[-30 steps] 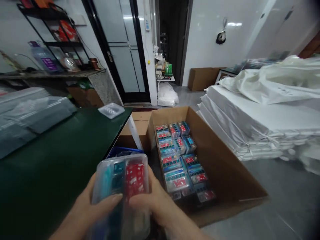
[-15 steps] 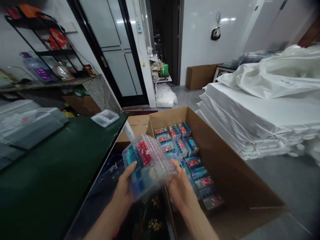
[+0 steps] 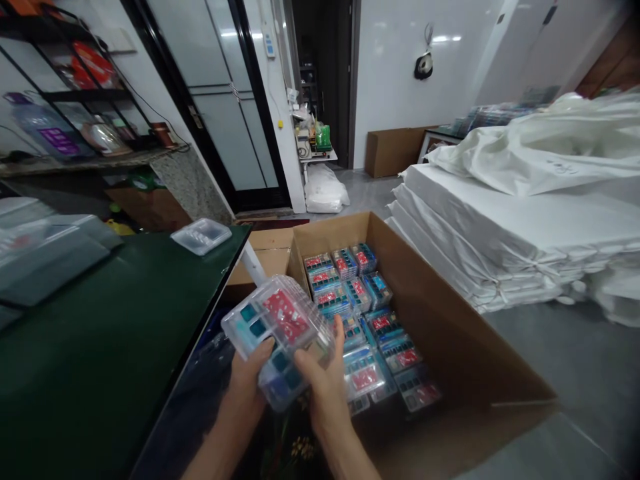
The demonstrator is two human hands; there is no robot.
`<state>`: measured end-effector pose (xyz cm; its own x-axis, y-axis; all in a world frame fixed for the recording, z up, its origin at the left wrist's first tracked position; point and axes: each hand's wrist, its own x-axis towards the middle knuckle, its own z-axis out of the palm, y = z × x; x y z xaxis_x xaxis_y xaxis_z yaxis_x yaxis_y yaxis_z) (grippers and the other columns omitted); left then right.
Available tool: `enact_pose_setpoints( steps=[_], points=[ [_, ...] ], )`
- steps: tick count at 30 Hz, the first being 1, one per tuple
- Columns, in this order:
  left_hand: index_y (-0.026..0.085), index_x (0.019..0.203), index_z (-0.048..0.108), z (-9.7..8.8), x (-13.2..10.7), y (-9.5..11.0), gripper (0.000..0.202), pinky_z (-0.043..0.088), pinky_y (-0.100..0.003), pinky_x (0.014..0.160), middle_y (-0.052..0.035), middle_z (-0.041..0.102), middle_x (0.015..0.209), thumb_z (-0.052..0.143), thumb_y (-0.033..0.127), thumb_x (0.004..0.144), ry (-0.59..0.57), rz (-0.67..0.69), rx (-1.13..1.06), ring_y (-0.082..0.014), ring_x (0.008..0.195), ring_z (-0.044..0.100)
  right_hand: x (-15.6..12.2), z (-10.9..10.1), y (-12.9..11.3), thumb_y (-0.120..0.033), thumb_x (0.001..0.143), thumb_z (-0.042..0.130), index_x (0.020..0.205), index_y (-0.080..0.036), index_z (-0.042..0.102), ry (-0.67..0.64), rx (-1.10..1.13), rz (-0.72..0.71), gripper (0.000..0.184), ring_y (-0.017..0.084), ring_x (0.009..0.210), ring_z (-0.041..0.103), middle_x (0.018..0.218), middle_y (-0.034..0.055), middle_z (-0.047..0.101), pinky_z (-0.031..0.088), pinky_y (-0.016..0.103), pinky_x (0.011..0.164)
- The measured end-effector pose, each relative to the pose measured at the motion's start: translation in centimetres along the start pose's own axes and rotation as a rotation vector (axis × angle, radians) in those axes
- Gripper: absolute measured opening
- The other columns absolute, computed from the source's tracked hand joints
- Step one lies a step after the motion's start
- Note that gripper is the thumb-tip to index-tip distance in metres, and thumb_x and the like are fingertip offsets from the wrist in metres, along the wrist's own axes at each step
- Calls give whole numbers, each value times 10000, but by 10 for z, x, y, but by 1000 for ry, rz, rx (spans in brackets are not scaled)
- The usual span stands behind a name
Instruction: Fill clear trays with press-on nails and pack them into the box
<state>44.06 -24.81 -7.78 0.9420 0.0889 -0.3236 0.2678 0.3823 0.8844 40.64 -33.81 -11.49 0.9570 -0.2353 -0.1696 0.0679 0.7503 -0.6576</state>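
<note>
Both my hands hold a stack of clear plastic cases with teal and red inserts, tilted, just left of a large open cardboard box. My left hand grips the stack from below and the near side, thumb on top. My right hand closes on its right edge, fingers wrapped round it. Inside the box lie several rows of the same packed cases along its left side.
A dark green table stands at the left with a clear case at its far corner and plastic sheets at its left end. Stacked white sacks fill the right. A smaller cardboard box sits between table and big box.
The stack of cases moved from close in front of me out toward the box, then tilted and drew slightly back left. My right hand shifted from beside it to gripping its edge.
</note>
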Motion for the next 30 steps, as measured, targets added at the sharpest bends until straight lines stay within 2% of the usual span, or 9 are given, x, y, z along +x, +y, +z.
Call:
enact_pose_setpoints(
  steps=[4,9,13,16,22,24,26,28,30],
  points=[
    [217,1149,524,1,-8,1,630,536,-340,760,-33,672,983,750,345,575,-18,40,21,-287,922,619,4,-4,7,-245,649,723,1374,-225,183,-17,39,8,905,241,1007,573,1110,59,604,399,414,921],
    [239,1215,468,6,-3,-12,619,513,-325,792,-35,638,1065,715,340,656,-44,49,20,-255,953,608,20,-20,7,-233,669,691,1310,-221,298,-36,107,-1,752,209,896,603,1047,39,623,441,374,848],
    [299,1248,416,16,8,-14,668,491,-311,821,-16,624,1089,723,344,656,-177,91,-38,-227,966,600,38,-27,-7,-255,620,715,1219,-190,437,-19,107,-19,663,211,852,617,964,23,656,463,357,811],
    [348,1293,333,22,19,-13,767,492,-308,802,-9,602,1128,733,337,638,-255,77,-5,-223,974,594,52,-31,-17,-267,611,707,1132,-173,534,-1,143,-3,557,224,901,614,994,35,665,469,361,821],
    [370,1366,165,26,45,-15,820,500,-290,681,-62,525,1230,652,396,706,-155,29,160,-225,986,586,83,-54,-21,-310,658,669,960,-179,627,27,180,67,332,230,864,633,908,19,693,500,391,786],
    [361,1381,126,25,48,-5,844,493,-294,676,-87,512,1234,640,408,714,-114,28,227,-235,1000,579,96,-65,-24,-322,669,665,941,-184,635,39,183,78,306,228,829,640,875,13,698,508,400,765],
    [352,1383,135,19,44,13,875,486,-309,711,-89,532,1196,667,412,690,-73,87,293,-246,1025,564,114,-78,-32,-328,672,670,925,-188,639,54,184,71,291,225,800,642,850,7,699,513,407,746],
    [353,1363,219,4,33,36,879,462,-323,800,-64,557,1159,721,391,642,-25,194,379,-243,1069,536,135,-95,-44,-323,669,680,922,-192,639,77,180,47,288,216,776,641,838,1,698,514,405,734],
    [361,1311,337,-20,17,58,850,398,-334,920,-29,560,1159,778,339,585,61,263,486,-237,1132,484,158,-116,-57,-307,670,685,920,-188,638,107,172,14,281,201,753,636,826,0,696,512,391,728]
  ],
)
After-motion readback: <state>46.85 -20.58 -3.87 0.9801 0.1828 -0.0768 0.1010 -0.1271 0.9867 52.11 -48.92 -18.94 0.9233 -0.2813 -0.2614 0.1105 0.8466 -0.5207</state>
